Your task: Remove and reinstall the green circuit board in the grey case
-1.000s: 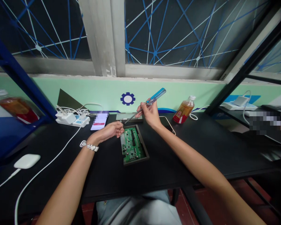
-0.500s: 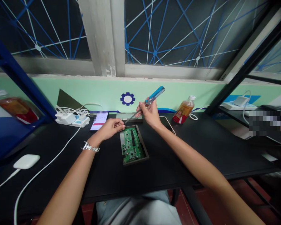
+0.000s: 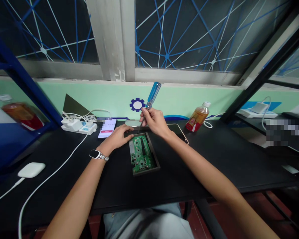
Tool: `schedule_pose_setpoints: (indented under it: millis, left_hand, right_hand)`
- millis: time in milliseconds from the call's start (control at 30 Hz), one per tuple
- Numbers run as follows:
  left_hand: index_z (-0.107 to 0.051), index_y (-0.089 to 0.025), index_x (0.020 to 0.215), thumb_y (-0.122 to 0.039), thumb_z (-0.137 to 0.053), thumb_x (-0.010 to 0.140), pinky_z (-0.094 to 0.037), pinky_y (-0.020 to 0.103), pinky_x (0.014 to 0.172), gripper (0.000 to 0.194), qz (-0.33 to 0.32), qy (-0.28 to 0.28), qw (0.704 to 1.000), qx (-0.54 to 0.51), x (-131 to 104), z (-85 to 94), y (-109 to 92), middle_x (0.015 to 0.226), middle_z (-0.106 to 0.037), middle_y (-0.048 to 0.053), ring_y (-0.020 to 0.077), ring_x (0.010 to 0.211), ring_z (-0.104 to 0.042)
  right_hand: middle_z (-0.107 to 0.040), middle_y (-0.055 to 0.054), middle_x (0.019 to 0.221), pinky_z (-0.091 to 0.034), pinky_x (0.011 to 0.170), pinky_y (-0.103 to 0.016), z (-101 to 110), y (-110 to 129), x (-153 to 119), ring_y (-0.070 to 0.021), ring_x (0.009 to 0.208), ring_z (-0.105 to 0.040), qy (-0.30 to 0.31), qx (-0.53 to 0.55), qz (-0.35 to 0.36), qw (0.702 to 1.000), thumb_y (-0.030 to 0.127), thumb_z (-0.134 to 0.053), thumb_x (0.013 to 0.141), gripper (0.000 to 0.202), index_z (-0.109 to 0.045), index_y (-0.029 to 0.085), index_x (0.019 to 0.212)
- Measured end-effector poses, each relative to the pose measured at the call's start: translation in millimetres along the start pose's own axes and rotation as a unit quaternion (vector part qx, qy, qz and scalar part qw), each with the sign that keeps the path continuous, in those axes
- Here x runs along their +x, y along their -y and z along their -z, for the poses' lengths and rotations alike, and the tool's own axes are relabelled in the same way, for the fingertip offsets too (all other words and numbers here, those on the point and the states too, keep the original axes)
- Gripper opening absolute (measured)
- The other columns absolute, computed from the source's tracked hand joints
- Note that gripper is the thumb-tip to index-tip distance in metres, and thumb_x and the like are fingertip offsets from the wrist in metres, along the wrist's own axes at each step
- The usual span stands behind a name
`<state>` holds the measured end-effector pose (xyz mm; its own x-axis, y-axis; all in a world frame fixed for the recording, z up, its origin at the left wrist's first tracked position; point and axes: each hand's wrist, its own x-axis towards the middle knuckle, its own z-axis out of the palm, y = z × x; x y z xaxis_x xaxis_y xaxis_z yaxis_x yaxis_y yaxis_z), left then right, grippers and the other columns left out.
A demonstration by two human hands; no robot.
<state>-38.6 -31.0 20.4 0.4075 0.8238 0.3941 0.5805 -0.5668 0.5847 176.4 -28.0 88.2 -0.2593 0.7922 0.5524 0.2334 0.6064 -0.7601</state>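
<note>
A green circuit board [image 3: 142, 152] lies in a shallow grey metal case [image 3: 147, 171] on the black table. My right hand [image 3: 153, 120] grips a screwdriver [image 3: 153, 94] low on its clear and blue handle. The shaft slants down, with its tip at the far edge of the case near the upper left corner; a screw there is too small to make out. My left hand [image 3: 119, 135] rests at that same corner, thumb against the case and fingers apart from it, stretched beyond. A wristband [image 3: 98, 154] circles my left wrist.
A phone with a lit screen [image 3: 107, 128] and a white power strip [image 3: 79, 126] are at the back left. Another phone [image 3: 180, 132] lies behind my right forearm, near a drink bottle [image 3: 197, 117]. A white charger case [image 3: 31, 170] and cable are at left.
The screwdriver has swung from a low slant to steeper, its tip now down at the case's far edge. My left hand has let go of the shaft end and spread its fingers.
</note>
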Motion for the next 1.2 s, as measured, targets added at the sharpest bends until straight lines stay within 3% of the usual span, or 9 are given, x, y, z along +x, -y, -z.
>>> schedule_pose_setpoints:
  millis: [200, 500, 833, 1200]
  left_hand:
    - [-0.077, -0.02, 0.088, -0.021, -0.062, 0.087, -0.044, 0.033, 0.078, 0.014, 0.019, 0.028, 0.999, -0.02, 1.7, -10.7, 17.5, 0.089, -0.074, 0.008, 0.0242, 0.081, -0.065]
    - [-0.077, -0.02, 0.08, -0.019, -0.064, 0.084, -0.041, 0.033, 0.072, 0.014, 0.014, -0.009, 0.999, -0.041, 7.5, -37.6, -7.2, 0.077, -0.072, 0.007, 0.0225, 0.07, -0.059]
    - [-0.08, -0.022, 0.091, -0.021, -0.065, 0.086, -0.043, 0.037, 0.081, 0.016, 0.014, -0.021, 0.999, -0.047, 7.4, -44.2, -8.4, 0.09, -0.073, 0.009, 0.026, 0.082, -0.063]
    - [-0.079, -0.021, 0.094, -0.021, -0.061, 0.089, -0.044, 0.036, 0.077, 0.019, -0.002, -0.01, 1.0, -0.003, 8.0, -45.3, -4.7, 0.087, -0.071, 0.009, 0.0248, 0.079, -0.062]
  right_hand:
    - [-0.07, -0.003, 0.067, -0.053, 0.062, -0.028, 1.5, -4.4, -3.9, -0.0132, 0.054, -0.065, 0.019, -0.035, -0.006, 0.999, 0.056, -0.041, 0.101, 0.047, -0.062, 0.017, 0.083]
    - [-0.065, 0.0, 0.061, -0.051, 0.068, -0.031, -6.4, -11.3, -5.9, -0.0141, 0.055, -0.063, 0.054, -0.1, 0.012, 0.994, 0.052, -0.039, 0.103, 0.048, -0.061, 0.02, 0.076]
    - [-0.064, -0.001, 0.06, -0.049, 0.066, -0.031, -7.0, -21.6, -5.6, -0.0158, 0.057, -0.062, 0.056, -0.129, 0.022, 0.99, 0.051, -0.039, 0.103, 0.046, -0.061, 0.021, 0.076]
    - [-0.065, -0.001, 0.062, -0.049, 0.063, -0.031, -8.3, -23.5, -6.9, -0.014, 0.053, -0.061, 0.063, -0.099, 0.009, 0.993, 0.052, -0.042, 0.102, 0.046, -0.06, 0.021, 0.074]
